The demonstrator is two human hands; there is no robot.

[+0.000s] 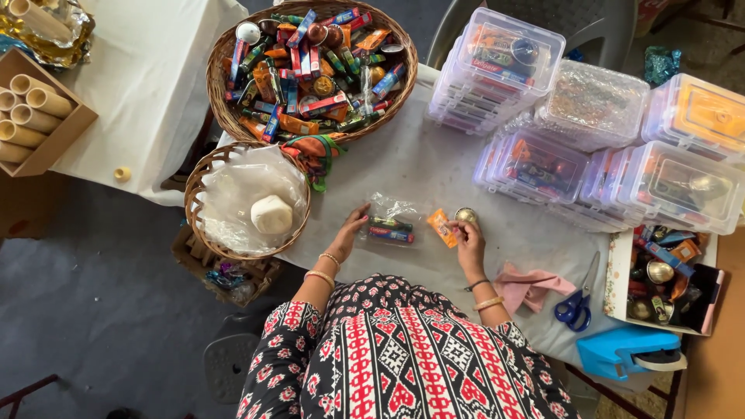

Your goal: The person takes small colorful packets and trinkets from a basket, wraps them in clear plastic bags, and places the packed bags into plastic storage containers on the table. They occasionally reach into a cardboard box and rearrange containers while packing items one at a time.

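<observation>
Hands (347, 231) on pouch (390, 227), round tin (466, 215)

Single head view from high above, straight down over the tabletop (434, 167), both hands' grip near centre.

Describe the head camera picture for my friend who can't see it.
A person's left hand presses a clear plastic packet of small coloured tubes on a white-covered table, while the right hand holds a small round metal tin. A round wicker basket of colourful packets sits beyond.

White-clothed table (434, 171) with baskets (310, 70), clear boxes (597, 105), scissors (578, 302), pink cloth (528, 285).
</observation>
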